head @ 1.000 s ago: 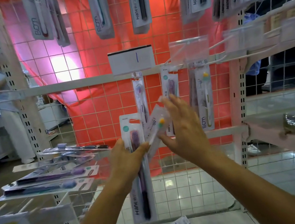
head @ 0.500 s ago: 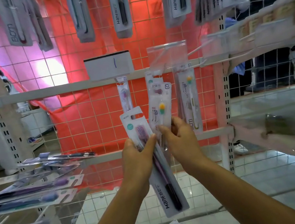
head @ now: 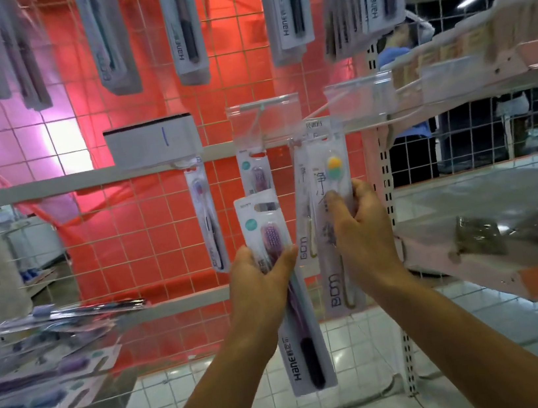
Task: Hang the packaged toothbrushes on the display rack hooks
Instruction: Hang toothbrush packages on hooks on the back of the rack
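At the rack [head: 152, 171] — hands grip two toothbrush packs; left [head: 258, 285], right [head: 360, 225].

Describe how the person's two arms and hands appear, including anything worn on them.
Both forearms are bare as far as the frame shows: no sleeves, gloves, watch or bracelets. The left hand and right hand show no rings on the visible fingers. Nails look short and unpainted.

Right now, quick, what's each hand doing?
Left hand: grips the purple toothbrush pack.
Right hand: grips the yellow-green toothbrush pack, raised to the rack's hooks.
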{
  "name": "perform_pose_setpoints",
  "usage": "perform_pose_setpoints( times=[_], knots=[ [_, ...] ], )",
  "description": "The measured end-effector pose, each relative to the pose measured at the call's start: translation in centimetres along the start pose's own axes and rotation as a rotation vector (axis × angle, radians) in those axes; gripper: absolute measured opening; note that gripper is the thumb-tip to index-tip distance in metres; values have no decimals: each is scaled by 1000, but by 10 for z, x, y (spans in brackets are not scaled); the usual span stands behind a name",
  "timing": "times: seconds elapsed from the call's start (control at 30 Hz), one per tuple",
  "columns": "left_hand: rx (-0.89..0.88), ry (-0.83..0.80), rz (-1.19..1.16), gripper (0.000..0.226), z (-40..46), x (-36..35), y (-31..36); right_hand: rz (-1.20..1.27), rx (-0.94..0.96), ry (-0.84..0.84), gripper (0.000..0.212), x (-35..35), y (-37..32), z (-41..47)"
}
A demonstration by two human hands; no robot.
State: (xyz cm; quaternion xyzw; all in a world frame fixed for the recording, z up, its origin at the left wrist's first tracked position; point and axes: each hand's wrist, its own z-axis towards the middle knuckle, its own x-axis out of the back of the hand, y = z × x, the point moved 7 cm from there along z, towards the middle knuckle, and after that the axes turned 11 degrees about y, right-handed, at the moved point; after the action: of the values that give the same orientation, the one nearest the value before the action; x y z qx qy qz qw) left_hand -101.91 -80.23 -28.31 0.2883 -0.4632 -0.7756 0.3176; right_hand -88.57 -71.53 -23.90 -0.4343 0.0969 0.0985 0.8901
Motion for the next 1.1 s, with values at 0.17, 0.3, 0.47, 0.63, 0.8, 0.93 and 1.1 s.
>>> perform_pose_setpoints(
  times=[0.17, 0.3, 0.47, 0.63, 0.8, 0.93, 1.1],
  knots=[
    [-122, -35, 60, 16, 4, -23, 15, -29, 84, 18, 4, 12, -11, 3],
    [-135, -75, 13, 13, 2, -39, 25, -24, 95, 52, 10, 22, -17, 12],
    [-131, -116, -37, 14, 3, -56, 33, -31, 85, 25, 10, 26, -16, 18],
    [-142, -101, -33, 10, 9, -63, 38, -42, 54, -2, 11, 22, -8, 24],
    [-124, -96, -10, 11, 16, -66, 39, -74, 92, 13, 11, 22, -5, 28],
    [-113, -92, 2, 14, 21, -69, 34, -76, 90, 30, 7, 23, 2, 32],
    [-40, -89, -17, 24, 29, -68, 18, -113, 57, -63, 13, 13, 20, 41]
  ],
)
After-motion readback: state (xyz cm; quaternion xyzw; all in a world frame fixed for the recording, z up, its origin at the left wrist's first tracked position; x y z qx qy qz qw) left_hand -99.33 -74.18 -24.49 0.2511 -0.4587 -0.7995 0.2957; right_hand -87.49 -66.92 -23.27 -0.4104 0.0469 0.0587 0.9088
